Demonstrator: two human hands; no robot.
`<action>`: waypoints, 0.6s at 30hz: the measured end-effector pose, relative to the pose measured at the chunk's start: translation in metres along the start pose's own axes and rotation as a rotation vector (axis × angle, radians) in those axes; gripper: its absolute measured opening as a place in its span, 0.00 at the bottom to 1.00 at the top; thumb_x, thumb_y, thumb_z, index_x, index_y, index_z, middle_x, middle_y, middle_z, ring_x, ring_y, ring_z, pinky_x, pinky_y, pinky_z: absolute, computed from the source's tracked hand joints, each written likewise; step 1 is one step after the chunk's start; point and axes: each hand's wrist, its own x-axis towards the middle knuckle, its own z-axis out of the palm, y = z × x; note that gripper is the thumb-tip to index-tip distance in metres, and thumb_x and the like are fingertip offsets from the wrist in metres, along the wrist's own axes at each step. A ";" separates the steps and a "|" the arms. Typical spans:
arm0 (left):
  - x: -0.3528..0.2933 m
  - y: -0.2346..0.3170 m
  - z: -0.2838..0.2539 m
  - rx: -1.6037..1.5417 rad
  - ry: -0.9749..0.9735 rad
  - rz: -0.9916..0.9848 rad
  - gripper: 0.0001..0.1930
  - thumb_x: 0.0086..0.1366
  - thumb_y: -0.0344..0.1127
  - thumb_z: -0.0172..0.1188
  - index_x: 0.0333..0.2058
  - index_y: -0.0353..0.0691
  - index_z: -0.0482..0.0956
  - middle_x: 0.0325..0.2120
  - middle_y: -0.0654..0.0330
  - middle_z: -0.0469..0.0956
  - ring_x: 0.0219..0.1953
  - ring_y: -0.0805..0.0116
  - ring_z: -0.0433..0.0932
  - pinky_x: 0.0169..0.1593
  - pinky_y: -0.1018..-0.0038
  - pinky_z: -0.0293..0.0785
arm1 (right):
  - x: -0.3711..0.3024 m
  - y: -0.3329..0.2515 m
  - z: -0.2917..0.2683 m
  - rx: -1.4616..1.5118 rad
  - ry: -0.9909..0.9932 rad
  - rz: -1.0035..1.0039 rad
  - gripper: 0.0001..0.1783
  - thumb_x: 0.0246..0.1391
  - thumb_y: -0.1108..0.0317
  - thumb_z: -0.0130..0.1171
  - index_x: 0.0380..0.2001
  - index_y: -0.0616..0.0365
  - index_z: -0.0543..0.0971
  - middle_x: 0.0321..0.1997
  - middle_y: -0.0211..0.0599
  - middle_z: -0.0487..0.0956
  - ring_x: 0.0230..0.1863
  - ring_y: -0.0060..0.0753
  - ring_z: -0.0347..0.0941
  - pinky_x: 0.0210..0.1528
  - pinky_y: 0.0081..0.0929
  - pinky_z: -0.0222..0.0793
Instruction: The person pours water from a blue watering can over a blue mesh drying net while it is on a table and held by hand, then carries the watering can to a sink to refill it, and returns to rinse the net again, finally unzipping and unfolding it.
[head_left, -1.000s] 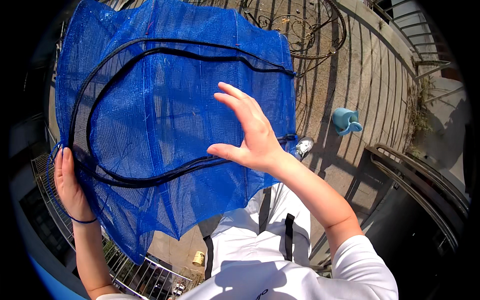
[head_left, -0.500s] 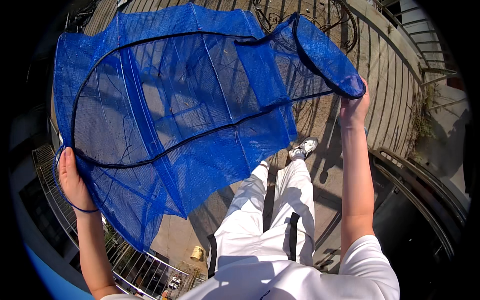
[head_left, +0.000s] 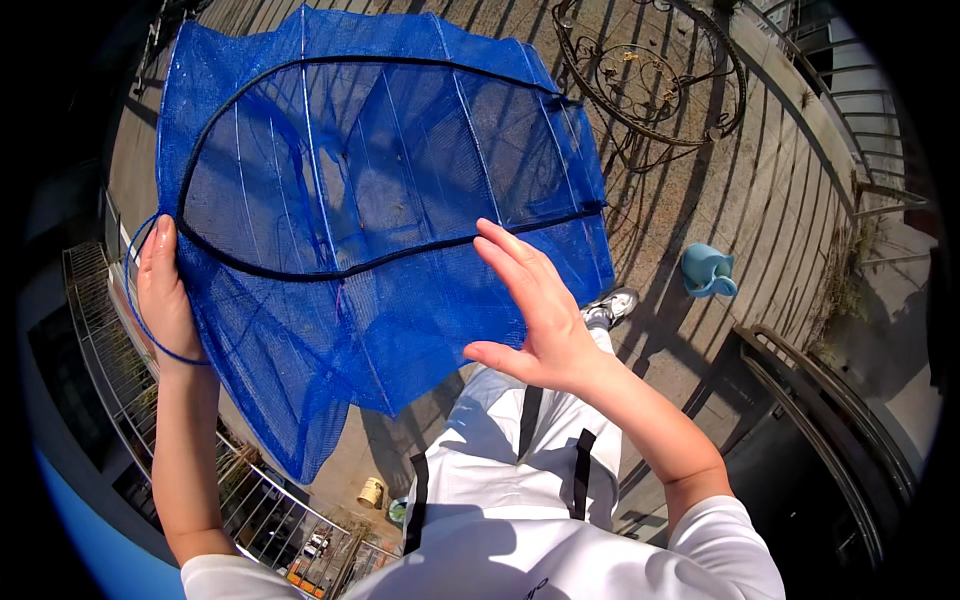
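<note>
A large blue mesh net (head_left: 420, 250) is spread out in front of me, with wire ribs across it and a black-edged oval opening. My left hand (head_left: 168, 290) grips its left edge, fingertips at the black edging. A thin blue cord (head_left: 140, 310) loops from that corner down around the wrist. Over the lower right part of the net is my right hand (head_left: 540, 315), empty, its thumb and fingers spread. Whether its fingertips touch the mesh I cannot tell.
Beyond the net to the right stands a round metal frame with scrollwork (head_left: 655, 75). A light-blue watering can or jug (head_left: 707, 270) sits on the paved floor. Metal railings (head_left: 270, 520) run at lower left, near a yellowish pot (head_left: 371, 492). Dark rails (head_left: 820, 410) curve at right.
My right hand has let go of the net's black-edged flap at the right and moved left over the mesh. That flap no longer sticks out. My left hand, still holding, has risen slightly.
</note>
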 end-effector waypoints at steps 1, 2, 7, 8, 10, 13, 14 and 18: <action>0.004 0.004 -0.002 -0.011 0.011 -0.024 0.15 0.67 0.41 0.49 0.41 0.35 0.75 0.33 0.62 0.78 0.32 0.76 0.76 0.39 0.81 0.72 | -0.003 -0.009 0.004 0.015 0.014 -0.047 0.39 0.40 0.60 0.65 0.55 0.64 0.64 0.59 0.53 0.64 0.58 0.53 0.62 0.59 0.42 0.58; 0.008 0.007 -0.003 -0.030 0.018 -0.046 0.15 0.67 0.41 0.49 0.41 0.35 0.76 0.33 0.62 0.78 0.32 0.76 0.76 0.39 0.81 0.73 | -0.009 -0.017 0.008 0.018 0.028 -0.090 0.39 0.40 0.61 0.65 0.56 0.64 0.63 0.59 0.54 0.63 0.58 0.54 0.62 0.59 0.43 0.57; 0.041 0.028 -0.091 0.186 -0.123 0.117 0.28 0.63 0.51 0.52 0.53 0.34 0.68 0.45 0.53 0.73 0.46 0.67 0.75 0.46 0.75 0.75 | -0.109 0.029 -0.010 -0.378 0.493 0.335 0.29 0.47 0.73 0.55 0.54 0.64 0.62 0.60 0.53 0.61 0.59 0.51 0.59 0.61 0.39 0.54; 0.056 0.028 -0.122 0.224 -0.198 0.222 0.33 0.61 0.55 0.53 0.56 0.35 0.64 0.50 0.50 0.70 0.50 0.64 0.73 0.48 0.73 0.75 | -0.128 0.045 -0.015 -0.481 0.499 0.404 0.31 0.46 0.71 0.57 0.55 0.64 0.61 0.60 0.52 0.60 0.60 0.52 0.58 0.61 0.40 0.54; 0.108 0.035 -0.180 0.461 -0.359 0.298 0.38 0.59 0.58 0.53 0.60 0.36 0.58 0.56 0.48 0.63 0.55 0.60 0.69 0.50 0.68 0.75 | -0.165 0.085 -0.010 -0.592 0.250 0.703 0.39 0.43 0.67 0.62 0.58 0.64 0.58 0.63 0.52 0.56 0.62 0.54 0.55 0.62 0.41 0.52; 0.137 0.070 -0.227 0.522 -0.374 0.156 0.37 0.61 0.58 0.49 0.60 0.36 0.58 0.54 0.45 0.64 0.54 0.57 0.69 0.49 0.64 0.74 | -0.159 0.136 0.034 -0.345 -0.013 0.854 0.51 0.36 0.60 0.69 0.61 0.63 0.53 0.66 0.52 0.51 0.65 0.53 0.51 0.64 0.38 0.50; 0.145 0.073 -0.243 0.529 -0.330 0.090 0.36 0.62 0.57 0.48 0.60 0.35 0.57 0.55 0.45 0.64 0.54 0.56 0.69 0.50 0.64 0.74 | -0.147 0.150 0.051 -0.281 -0.064 0.852 0.54 0.35 0.58 0.71 0.62 0.62 0.51 0.67 0.52 0.50 0.66 0.51 0.49 0.65 0.37 0.49; 0.183 0.065 -0.309 0.451 -0.059 -0.085 0.35 0.64 0.56 0.44 0.59 0.33 0.56 0.55 0.44 0.63 0.55 0.54 0.68 0.52 0.62 0.71 | -0.105 0.208 0.098 0.709 0.051 1.044 0.24 0.47 0.61 0.65 0.47 0.57 0.74 0.43 0.35 0.76 0.44 0.26 0.70 0.47 0.26 0.65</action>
